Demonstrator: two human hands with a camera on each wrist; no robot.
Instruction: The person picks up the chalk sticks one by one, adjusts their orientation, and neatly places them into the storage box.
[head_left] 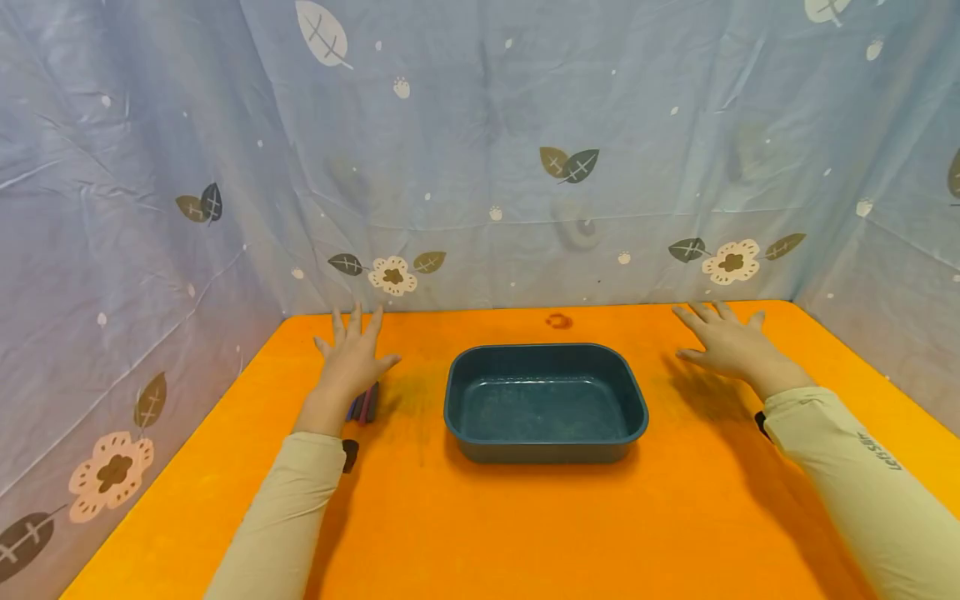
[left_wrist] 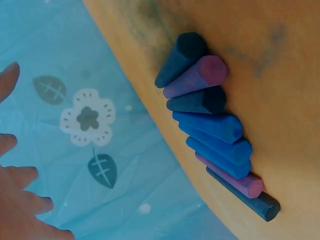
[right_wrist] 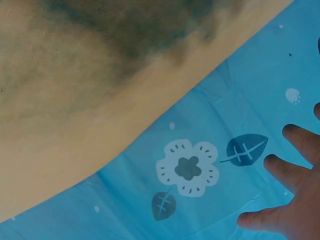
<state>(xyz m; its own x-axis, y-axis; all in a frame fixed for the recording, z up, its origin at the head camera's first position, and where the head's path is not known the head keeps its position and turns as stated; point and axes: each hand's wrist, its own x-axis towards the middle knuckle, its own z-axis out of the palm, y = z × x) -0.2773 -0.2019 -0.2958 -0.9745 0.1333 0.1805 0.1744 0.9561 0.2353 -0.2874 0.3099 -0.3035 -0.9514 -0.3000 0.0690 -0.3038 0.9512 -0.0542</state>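
Observation:
My left hand [head_left: 350, 362] is held over the left side of the table with its fingers spread, holding nothing. Below it lie several thick chalk-like sticks [left_wrist: 215, 125], side by side in a row, in dark, blue and pinkish-purple tones; in the head view the hand and wrist partly hide these sticks [head_left: 364, 405]. On the right, my right hand [head_left: 731, 346] hovers above the table, fingers spread apart and nothing in its grasp. Between the two hands sits a dark teal rectangular tray [head_left: 546, 452] with rounded corners and nothing inside.
The orange table [head_left: 495, 533] carries dark smudges near the right hand and a reddish ring-shaped stain [head_left: 558, 321] near its back edge. A pale blue curtain [head_left: 480, 108] printed with leaves and flowers encloses the back and both sides.

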